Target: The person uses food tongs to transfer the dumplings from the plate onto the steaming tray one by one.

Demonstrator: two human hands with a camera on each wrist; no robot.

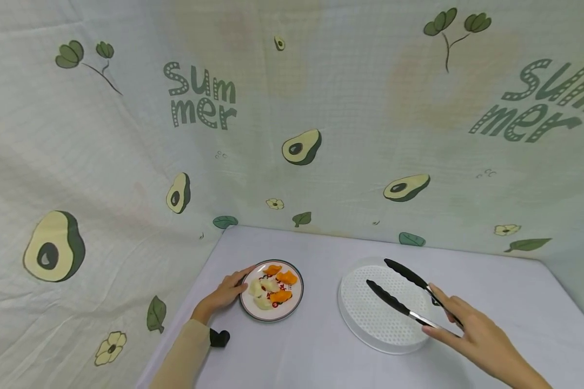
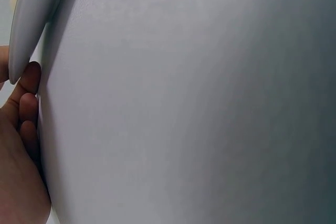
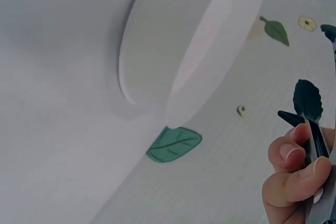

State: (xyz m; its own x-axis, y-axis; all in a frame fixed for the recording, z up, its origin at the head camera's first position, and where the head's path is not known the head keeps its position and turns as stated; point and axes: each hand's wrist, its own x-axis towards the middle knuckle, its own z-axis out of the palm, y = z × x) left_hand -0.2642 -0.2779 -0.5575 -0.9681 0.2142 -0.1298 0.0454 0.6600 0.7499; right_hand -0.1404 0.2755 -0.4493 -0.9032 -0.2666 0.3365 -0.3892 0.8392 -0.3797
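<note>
A white plate with a dark rim (image 1: 283,311) stands on the left side of the table, carrying three orange dumplings (image 1: 280,296) and several pale ones (image 1: 263,303). My left hand (image 1: 223,296) holds its left edge, and the left wrist view shows the plate's edge (image 2: 35,19) between thumb and fingers. Black-tipped metal tongs (image 1: 389,297) are in my right hand (image 1: 479,329), their two arms spread with nothing between them. They hang over a round white steamer tray with a perforated base (image 1: 394,329). In the right wrist view, fingers (image 3: 289,153) curl around the tongs.
A pale cloth covers the table (image 1: 311,346). Behind and to the left rises a printed fabric wall (image 1: 345,97) with avocados and leaves. Beside the left sleeve (image 1: 187,351) is a small black heart-shaped piece (image 1: 220,339).
</note>
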